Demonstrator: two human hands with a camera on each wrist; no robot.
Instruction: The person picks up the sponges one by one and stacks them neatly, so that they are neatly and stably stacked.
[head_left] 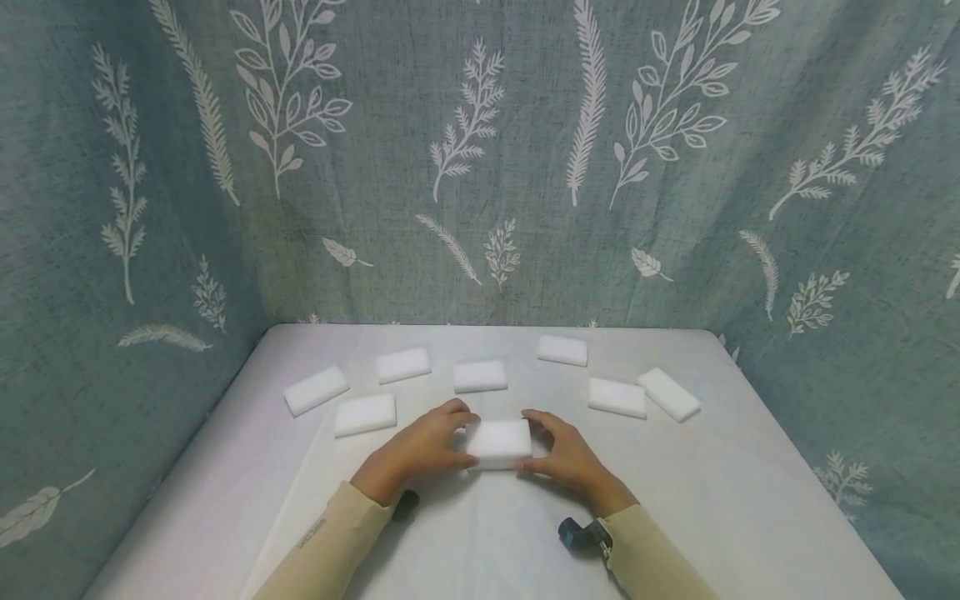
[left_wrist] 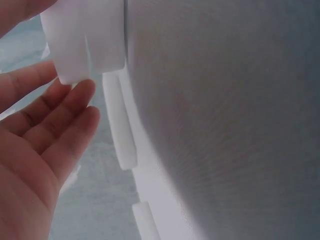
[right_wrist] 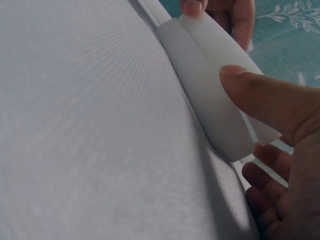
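Two white sponges, one lying on top of the other, are between my hands at the middle of the table. My left hand (head_left: 423,442) holds the left end of the upper sponge (head_left: 498,437), with thumb at the near side and fingers toward the far side. At the right end, my right hand (head_left: 570,458) pinches the same sponge, its thumb on the near face in the right wrist view. Beneath it, the lower sponge (right_wrist: 207,100) rests on the table. A thin gap shows between the two sponges (left_wrist: 65,45) in the left wrist view.
More white sponges lie spread across the white table (head_left: 675,500): several on the left, such as one sponge (head_left: 365,415) near my left hand, and three on the right, including one slanted sponge (head_left: 669,394). A patterned green curtain (head_left: 525,275) encloses the table's back and sides.
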